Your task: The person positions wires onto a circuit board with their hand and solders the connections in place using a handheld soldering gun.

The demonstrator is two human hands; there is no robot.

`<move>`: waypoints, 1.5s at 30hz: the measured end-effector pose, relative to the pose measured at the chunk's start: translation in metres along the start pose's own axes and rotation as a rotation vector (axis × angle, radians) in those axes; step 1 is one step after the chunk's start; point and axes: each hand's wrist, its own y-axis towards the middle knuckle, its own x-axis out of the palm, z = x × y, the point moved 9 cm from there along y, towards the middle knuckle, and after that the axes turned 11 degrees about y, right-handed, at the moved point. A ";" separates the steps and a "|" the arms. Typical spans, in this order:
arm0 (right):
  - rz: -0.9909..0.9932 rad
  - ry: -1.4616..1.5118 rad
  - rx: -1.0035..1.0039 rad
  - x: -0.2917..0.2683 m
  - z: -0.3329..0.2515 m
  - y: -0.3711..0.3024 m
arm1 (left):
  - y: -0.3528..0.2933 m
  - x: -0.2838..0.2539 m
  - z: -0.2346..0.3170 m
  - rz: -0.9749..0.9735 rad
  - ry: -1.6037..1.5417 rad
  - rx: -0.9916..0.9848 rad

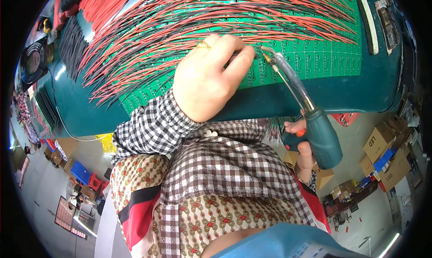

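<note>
Just beside left fingers (242, 62): soldering gun tip (267, 57), over green boards (310, 60).

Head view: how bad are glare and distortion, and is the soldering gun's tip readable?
Head view: white glare spots the teal table at left, beside the loose black wires; head view: fisheye bows the table's front edge and blackens the corners; head view: the soldering gun looks reasonably sharp, but its tip is too small to judge exact contact.

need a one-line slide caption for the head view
Right hand holding a green soldering gun, its tip near the left hand, over green circuit boards bearing red and black wires.
</note>
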 end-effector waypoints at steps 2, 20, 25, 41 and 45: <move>0.019 -0.003 0.017 -0.001 0.002 0.001 | 0.000 0.002 -0.001 -0.028 0.006 -0.007; 0.020 -0.018 0.035 -0.009 0.002 -0.005 | 0.000 0.003 0.002 -0.003 0.037 0.060; -0.003 -0.003 0.033 -0.008 0.002 -0.005 | -0.001 0.001 0.002 -0.003 0.028 0.033; 0.038 -0.076 -0.034 -0.017 -0.016 0.000 | 0.004 0.005 0.009 0.015 0.022 0.011; 0.024 -0.078 -0.025 -0.015 -0.019 0.001 | 0.003 0.005 0.007 0.071 0.018 0.020</move>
